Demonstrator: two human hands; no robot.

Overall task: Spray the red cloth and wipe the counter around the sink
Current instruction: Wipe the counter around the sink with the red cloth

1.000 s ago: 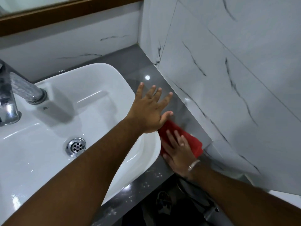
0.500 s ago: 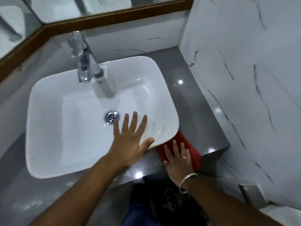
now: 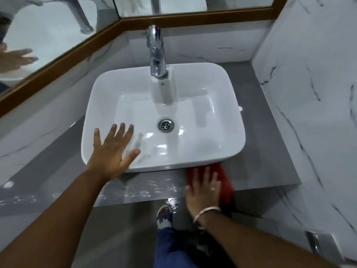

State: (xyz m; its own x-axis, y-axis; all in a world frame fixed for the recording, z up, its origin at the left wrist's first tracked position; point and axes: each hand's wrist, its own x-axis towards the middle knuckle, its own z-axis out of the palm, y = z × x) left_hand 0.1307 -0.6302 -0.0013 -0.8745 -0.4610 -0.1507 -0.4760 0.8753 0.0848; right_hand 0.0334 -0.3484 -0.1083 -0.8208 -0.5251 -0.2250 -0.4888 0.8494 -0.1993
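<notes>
We note a red cloth [image 3: 225, 177] on the glossy grey table [image 3: 270, 151]. The sink [image 3: 228, 105] is plain white, with a chrome tap [image 3: 156, 53] and chrome drain [image 3: 166, 125]. The walls [image 3: 309, 93] are white marble with dark grey veining. The mirror frame [image 3: 193, 17] is brown wood. We see a silver bangle [image 3: 206, 211] and blue trousers [image 3: 170, 250].

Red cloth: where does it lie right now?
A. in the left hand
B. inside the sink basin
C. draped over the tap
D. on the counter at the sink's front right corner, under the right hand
D: the red cloth lies flat on the grey counter just in front of the sink, pressed down by the right hand; the left hand is spread open and holds nothing.
</notes>
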